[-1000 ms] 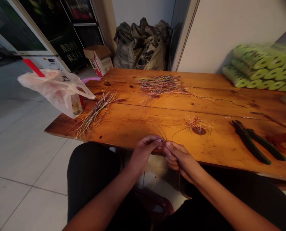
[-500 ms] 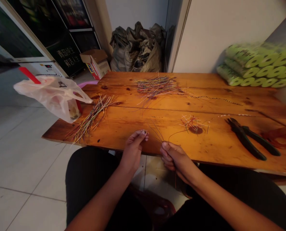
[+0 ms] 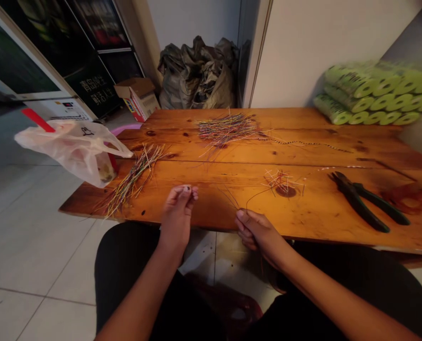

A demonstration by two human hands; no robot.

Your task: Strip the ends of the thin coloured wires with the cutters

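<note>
My left hand (image 3: pixel 177 215) has drawn away from my right hand (image 3: pixel 257 234), so the two are now well apart, where a moment ago they met at the wires. The left has risen above the table's near edge with its fingertips (image 3: pixel 186 192) bunched together. Whether they pinch anything I cannot tell, since nothing shows between them at this size.

My right hand stays closed, its fingers curled on a few thin wires (image 3: pixel 230 199). Those wires now rest in that one grip alone, their ends fanning up and out over the table (image 3: pixel 314 215), touching neither my left hand nor anything else that I can see.

Just beyond their tips sits a small tuft of short wire bits (image 3: pixel 281 183), around a dark knot in the wood. Farther up lies a heap of coloured wires (image 3: pixel 225 130), with a long speckled strand (image 3: pixel 310 143) trailing off to the right. On my left, a loose sheaf of wires (image 3: pixel 133 180) lies just beside a plastic bag (image 3: pixel 74 154). On my right, well apart from both hands, lie pliers (image 3: pixel 356 201) with their handles spread, and past them a reddish tangle (image 3: pixel 410 199).
</note>
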